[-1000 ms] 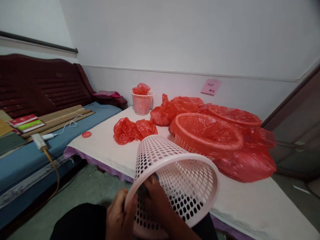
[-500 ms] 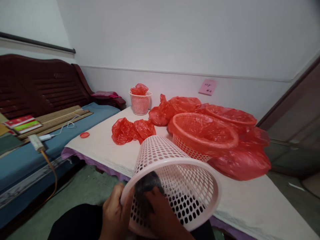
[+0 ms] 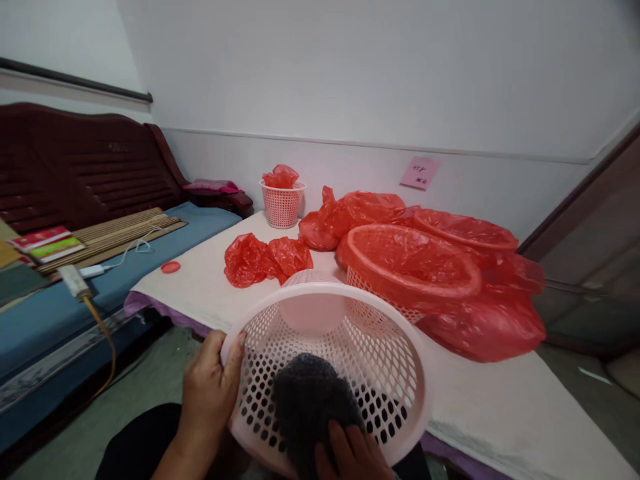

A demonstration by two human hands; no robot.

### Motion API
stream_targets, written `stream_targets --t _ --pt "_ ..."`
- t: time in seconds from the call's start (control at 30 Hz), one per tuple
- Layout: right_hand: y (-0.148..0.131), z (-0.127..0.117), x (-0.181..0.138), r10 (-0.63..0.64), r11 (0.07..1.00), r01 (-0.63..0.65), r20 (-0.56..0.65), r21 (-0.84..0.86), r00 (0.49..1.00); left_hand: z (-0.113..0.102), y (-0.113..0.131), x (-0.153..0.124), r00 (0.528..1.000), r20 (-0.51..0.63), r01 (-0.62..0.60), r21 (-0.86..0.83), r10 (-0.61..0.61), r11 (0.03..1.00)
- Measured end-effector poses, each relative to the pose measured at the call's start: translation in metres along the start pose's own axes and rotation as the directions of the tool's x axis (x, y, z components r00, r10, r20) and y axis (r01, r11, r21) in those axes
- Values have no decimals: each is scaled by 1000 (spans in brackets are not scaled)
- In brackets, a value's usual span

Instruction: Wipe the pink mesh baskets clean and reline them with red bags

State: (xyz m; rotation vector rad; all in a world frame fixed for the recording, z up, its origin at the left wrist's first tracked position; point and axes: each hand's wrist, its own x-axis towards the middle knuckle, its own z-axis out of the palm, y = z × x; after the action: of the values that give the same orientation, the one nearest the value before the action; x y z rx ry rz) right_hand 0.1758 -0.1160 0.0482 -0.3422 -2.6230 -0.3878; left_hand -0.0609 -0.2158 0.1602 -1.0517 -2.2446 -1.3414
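A pale pink plastic mesh basket (image 3: 320, 288) lies tilted at the table's front edge, its wide mouth facing me. My left hand (image 3: 213, 380) grips the rim on the left, thumb on the inner side. Inside the basket my right hand (image 3: 350, 450) presses a dark grey cloth (image 3: 315, 400) against the lower wall, fingers curled over it. Part of the right palm and the cloth's lower end are cut off by the frame. Just behind the basket lies a crumpled red plastic bag (image 3: 267, 259).
On the right stands a basket lined with a red bag (image 3: 413, 260), with more red bags (image 3: 485, 323) around it. A small basket (image 3: 283, 203) stands at the back. A red plastic ring (image 3: 171, 267) lies left. A power strip (image 3: 75, 281) rests on the sofa.
The basket has turned so its mouth and base face me more directly. My right hand has moved the cloth from the left inner wall down to the lower wall.
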Motion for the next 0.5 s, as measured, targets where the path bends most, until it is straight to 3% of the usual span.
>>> stream_targets --t 0.27,0.4,0.5 --pt "10 9 16 79 996 -74 -103 50 992 -4 21 12 992 93 100 -118 -90 988" --pt "0 5 25 88 990 -71 -145 118 986 -2 20 5 968 88 249 -232 -235 940" --pt "-10 -12 48 140 948 -104 -99 300 985 8 22 -19 911 213 411 -370 -354 833"
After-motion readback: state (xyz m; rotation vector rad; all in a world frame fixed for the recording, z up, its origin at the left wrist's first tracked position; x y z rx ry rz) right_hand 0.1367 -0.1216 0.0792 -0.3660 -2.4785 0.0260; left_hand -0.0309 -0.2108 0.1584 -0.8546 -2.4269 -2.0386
